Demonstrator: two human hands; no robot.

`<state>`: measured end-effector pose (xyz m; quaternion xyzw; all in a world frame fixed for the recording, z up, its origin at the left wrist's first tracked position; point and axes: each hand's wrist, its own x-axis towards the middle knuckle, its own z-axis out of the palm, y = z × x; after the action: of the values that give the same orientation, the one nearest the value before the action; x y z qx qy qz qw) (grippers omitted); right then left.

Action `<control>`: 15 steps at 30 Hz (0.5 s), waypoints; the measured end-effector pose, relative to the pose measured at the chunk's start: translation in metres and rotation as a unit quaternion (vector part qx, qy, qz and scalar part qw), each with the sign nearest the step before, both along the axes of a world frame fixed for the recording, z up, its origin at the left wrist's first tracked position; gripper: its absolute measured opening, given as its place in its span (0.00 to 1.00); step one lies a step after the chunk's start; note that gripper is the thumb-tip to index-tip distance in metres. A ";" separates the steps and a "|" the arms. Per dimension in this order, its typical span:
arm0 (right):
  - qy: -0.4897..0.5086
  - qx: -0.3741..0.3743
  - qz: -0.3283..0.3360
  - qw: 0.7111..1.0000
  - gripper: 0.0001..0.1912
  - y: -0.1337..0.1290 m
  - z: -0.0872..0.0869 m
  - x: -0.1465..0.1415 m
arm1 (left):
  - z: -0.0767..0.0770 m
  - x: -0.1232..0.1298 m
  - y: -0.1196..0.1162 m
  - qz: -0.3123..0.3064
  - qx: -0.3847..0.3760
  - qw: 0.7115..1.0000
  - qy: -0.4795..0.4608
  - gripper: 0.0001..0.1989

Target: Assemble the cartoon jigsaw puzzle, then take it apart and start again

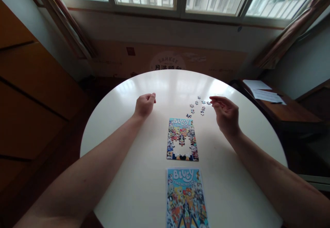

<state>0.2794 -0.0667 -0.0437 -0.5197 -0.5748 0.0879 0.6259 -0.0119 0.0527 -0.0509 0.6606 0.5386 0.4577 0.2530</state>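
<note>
Puzzle: The part-filled puzzle is lying just right of the tabletop's middle, its lower centre showing a pale gap.
Loose pieces: The loose pieces are lying between the puzzle and the tabletop's far edge, one almost touching the puzzle's top edge; my sleeveless forearm, if dragging across, could be scattering them.
Right hand: My right hand is hovering beside the rightmost pieces, fingers half curled, fingertips bunching; I cannot tell whether they are gripping a piece. A loose pinch could be dropping or flipping one.
Left hand: My left hand is curling into a loose fist left of the pieces, nothing showing in it. With neither hand bracing the puzzle, a sideways push could be sliding it on the glossy surface.
Printed picture: The printed picture is lying towards the near edge, below the puzzle.
</note>
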 end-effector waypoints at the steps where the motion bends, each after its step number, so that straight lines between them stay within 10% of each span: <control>1: 0.014 -0.005 0.001 1.000 0.11 0.001 -0.001 0.000 | -0.002 -0.001 0.003 0.019 -0.009 1.000 -0.012 0.20; 15: -0.035 0.005 0.043 0.998 0.24 -0.013 0.008 -0.012 | 0.000 -0.004 0.001 0.032 0.007 0.998 -0.046 0.22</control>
<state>0.2671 -0.0800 -0.0352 -0.4942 -0.6186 0.0933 0.6036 -0.0161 0.0536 -0.0504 0.6230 0.5443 0.4992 0.2578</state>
